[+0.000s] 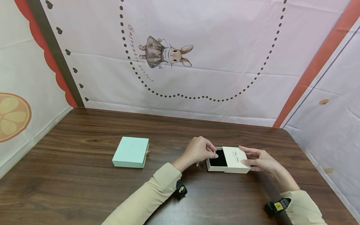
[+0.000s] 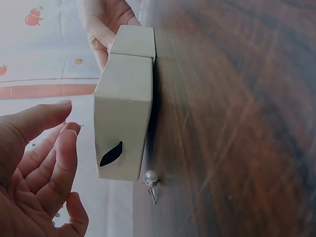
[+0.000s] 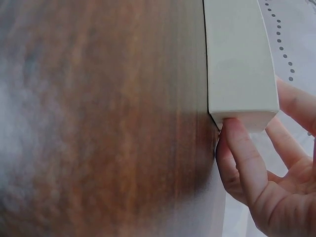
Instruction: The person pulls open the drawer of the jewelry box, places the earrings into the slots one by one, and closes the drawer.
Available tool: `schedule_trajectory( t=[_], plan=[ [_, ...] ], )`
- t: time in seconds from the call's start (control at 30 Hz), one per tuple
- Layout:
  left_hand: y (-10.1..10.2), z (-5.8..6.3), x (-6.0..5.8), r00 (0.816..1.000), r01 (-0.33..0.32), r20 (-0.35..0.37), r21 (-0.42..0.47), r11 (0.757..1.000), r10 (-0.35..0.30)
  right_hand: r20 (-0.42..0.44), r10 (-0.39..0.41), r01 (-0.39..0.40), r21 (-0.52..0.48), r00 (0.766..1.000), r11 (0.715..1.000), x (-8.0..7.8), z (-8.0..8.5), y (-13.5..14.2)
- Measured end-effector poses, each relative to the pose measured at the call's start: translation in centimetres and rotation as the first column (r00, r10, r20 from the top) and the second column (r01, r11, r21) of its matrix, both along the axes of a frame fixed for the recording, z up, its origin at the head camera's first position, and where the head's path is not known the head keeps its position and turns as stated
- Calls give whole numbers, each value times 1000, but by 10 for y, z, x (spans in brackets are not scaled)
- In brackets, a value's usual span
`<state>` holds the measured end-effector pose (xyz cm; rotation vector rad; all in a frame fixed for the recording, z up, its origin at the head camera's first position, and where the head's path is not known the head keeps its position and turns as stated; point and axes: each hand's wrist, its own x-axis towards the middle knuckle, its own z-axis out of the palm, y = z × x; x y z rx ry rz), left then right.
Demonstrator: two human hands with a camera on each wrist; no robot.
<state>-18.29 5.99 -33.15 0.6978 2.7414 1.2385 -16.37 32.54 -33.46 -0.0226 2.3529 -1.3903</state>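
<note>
A cream drawer box (image 1: 235, 159) with printed lettering lies on the table, its inner drawer (image 1: 217, 161) slid partly out to the left, showing a black lining. My right hand (image 1: 260, 161) holds the sleeve's right end, with fingertips (image 3: 234, 129) against the end face. Over the drawer, my left hand (image 1: 199, 150) pinches a tiny earring (image 2: 65, 123) between thumb and forefinger; a thin metal pin sticks out, the rest mostly hidden by the fingers. A pearl earring (image 2: 150, 177) with silver metal lies on the table beside the drawer's black ribbon tab (image 2: 111, 154).
A mint-green box (image 1: 131, 152) with a ribbon on its right side stands to the left on the dark wooden table (image 1: 84, 187). Behind the table hangs a pale printed cloth (image 1: 225, 47) with a rabbit figure; more cloth flanks both sides.
</note>
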Motion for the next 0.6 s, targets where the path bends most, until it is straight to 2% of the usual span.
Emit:
schedule_trajectory(
  t=[0.6],
  plan=[
    [13,-6,-2,1000,22,-3,-11,1000,-23,11,-8,8,1,1000,1000,1,1,0]
  ],
)
